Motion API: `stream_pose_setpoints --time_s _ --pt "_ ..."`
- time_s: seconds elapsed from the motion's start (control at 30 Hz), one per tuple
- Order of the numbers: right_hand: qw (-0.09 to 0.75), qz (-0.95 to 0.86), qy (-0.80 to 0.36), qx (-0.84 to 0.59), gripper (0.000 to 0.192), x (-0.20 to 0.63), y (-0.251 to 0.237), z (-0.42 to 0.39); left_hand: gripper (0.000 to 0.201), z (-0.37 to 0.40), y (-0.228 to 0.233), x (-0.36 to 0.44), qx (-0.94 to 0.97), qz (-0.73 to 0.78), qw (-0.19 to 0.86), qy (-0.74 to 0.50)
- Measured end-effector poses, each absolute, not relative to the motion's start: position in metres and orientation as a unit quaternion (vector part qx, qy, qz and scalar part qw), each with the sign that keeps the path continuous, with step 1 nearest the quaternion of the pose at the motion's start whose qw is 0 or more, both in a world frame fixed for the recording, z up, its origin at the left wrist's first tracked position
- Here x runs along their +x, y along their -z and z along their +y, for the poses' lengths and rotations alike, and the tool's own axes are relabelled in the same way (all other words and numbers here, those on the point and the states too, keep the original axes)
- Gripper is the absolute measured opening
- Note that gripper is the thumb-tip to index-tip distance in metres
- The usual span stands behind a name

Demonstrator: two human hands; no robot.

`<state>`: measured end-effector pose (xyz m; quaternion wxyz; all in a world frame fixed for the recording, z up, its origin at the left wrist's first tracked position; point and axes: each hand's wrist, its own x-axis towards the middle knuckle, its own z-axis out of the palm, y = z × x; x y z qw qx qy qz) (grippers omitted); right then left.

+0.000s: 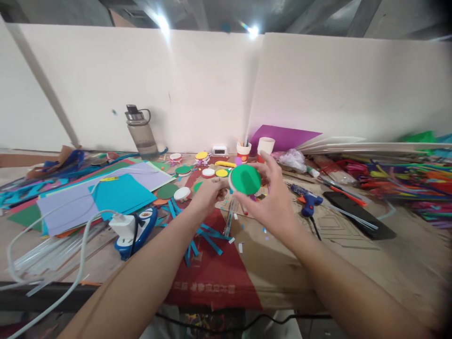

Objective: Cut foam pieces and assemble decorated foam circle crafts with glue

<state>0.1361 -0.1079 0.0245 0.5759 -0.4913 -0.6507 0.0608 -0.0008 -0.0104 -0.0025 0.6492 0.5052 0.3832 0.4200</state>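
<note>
Green-faced round lid, smooth white rim, pinched between both hands, left and right.

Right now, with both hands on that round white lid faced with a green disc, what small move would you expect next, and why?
Probably pressing the green disc flat against the round white lid faced with a green disc. The right hand grips its right edge with fingers spread, the left hand steadies the left side, and it is held above the table, where similar finished lids lie, beside a blue glue gun.
</note>
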Motion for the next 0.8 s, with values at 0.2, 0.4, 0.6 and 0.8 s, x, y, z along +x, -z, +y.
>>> stream_pose_setpoints --time_s 0.2,0.4,0.6,0.8 --pt "0.570 -0.539 -0.161 -0.599 0.077 0.168 -0.005 -0.068 0.017 -0.020 0.009 0.001 0.599 0.391 0.632 -0.296" --pt "0.572 -0.528 -0.180 -0.601 0.074 0.169 0.000 -0.065 0.012 -0.032 0.002 0.004 0.688 0.369 0.606 -0.153" --pt "0.532 -0.553 -0.221 -0.602 0.072 0.162 0.014 -0.062 0.010 -0.019 0.005 -0.004 0.779 0.455 0.404 -0.151" --pt "0.508 -0.582 -0.183 -0.608 0.078 0.163 0.016 -0.063 0.010 -0.014 0.005 -0.007 0.784 0.483 0.338 -0.193"
